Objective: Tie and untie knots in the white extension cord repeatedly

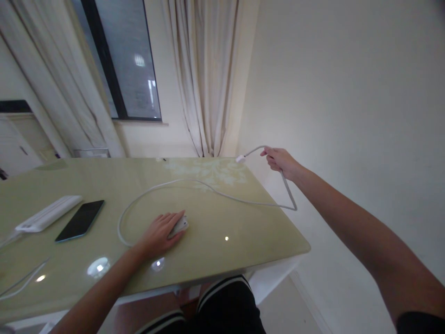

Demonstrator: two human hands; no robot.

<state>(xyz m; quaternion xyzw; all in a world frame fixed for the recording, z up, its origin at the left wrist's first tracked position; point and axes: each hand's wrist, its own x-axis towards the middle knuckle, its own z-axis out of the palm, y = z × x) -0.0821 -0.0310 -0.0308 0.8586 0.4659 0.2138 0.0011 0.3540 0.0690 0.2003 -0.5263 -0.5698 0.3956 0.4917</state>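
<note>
On the glossy table (243,232), near its front edge, the L hand (158,234) is lying over a small white charger (181,225). Its fingers are wrapping over the top & holding the charger down on the glass, not lifting it. Off the table's right edge the R hand (278,160) is pinching the white cable (194,183) close to its plug (240,158). It is holding that end up in the air w/ the plug pointing left, back over the tabletop. The rest of the cable is running in a wide loop across the table from beside the charger, dropping past the right edge & climbing to the R hand. Whether it is joined to the charger is hidden under the L hand.

Risks, as I'm judging them:
- The stretch hanging off the edge is folding into a sharp corner, so a hard pull there could be kinking the cable.
- The glass is looking slick, so a tug from the R hand could be dragging the charger out from under the L hand.
- The loop's left side is lying near the phone (80,220), so a sweep could be nudging it.

Containers: no box, tray or bowl is showing. The phone, the power strip (48,212) just beside it & a second thin cord (24,278) at the front left are all lying straight on the glass.
</note>
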